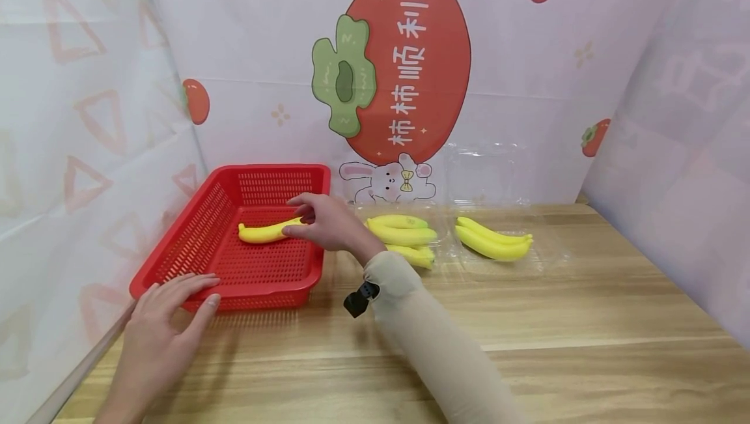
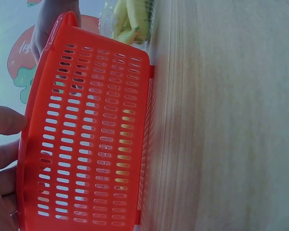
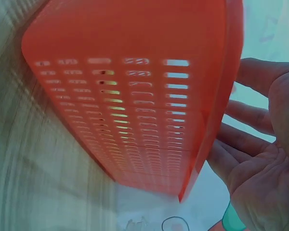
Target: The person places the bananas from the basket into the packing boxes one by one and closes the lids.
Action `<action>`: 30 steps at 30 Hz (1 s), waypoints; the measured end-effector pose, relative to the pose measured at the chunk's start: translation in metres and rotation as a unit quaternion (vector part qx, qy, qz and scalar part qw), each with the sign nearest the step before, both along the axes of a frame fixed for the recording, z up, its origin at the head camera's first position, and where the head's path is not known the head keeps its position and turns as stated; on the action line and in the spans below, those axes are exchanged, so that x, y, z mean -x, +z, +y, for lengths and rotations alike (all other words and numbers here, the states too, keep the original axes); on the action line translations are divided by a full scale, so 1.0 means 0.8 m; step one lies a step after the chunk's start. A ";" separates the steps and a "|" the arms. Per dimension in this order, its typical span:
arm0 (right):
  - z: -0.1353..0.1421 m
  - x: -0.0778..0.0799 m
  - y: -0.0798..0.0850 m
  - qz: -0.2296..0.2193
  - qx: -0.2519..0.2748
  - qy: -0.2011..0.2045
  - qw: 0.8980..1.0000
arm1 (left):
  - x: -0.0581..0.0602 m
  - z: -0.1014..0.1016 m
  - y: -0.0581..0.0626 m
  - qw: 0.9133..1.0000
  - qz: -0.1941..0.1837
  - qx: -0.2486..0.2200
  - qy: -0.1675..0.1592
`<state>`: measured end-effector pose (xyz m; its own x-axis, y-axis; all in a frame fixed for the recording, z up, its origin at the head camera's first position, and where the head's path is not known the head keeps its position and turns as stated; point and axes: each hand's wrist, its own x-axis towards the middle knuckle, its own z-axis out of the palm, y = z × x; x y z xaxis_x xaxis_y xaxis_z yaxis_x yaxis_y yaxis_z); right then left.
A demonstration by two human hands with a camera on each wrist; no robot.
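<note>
A single yellow banana (image 1: 260, 234) lies on the floor of a red slotted plastic basket (image 1: 258, 289). My right hand (image 1: 329, 221) reaches over the basket's right rim, its loosely bent fingers and thumb apart around the banana's right end in the head view. From the right wrist, the hand (image 3: 260, 144) shows above the rim with nothing between its fingers, while yellow shows lower down through the slots. At the near left corner, my left hand (image 1: 164, 339) rests with relaxed fingers over the rim, and its thumb (image 2: 9, 120) touches the edge in the left wrist view.
Right of the basket, a clear plastic clamshell holds several bananas (image 1: 404, 235). Another open clamshell (image 1: 489, 173) beside it holds more bananas (image 1: 495, 241). Printed cloth walls (image 1: 252, 40) enclose the wooden table (image 1: 586, 307) at the back and sides.
</note>
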<state>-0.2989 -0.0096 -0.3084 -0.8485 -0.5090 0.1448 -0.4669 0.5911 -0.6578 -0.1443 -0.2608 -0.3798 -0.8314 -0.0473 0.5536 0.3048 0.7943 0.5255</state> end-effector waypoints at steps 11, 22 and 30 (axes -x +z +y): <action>-0.020 0.016 0.007 -0.006 -0.056 0.032 0.998 | 0.001 -0.001 0.000 1.000 0.005 0.000 -0.001; -0.037 0.030 -0.002 0.008 -0.122 0.052 0.991 | 0.001 0.000 -0.001 1.000 0.011 0.001 -0.003; -0.048 0.037 -0.003 -0.001 -0.164 0.047 0.985 | 0.000 0.000 0.003 1.000 0.007 0.001 -0.002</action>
<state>-0.3282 -0.0479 -0.3106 -0.7951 -0.6050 -0.0427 -0.5288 0.7260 -0.4397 -0.1443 -0.2605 -0.3776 -0.8232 -0.0435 0.5661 0.3150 0.7946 0.5190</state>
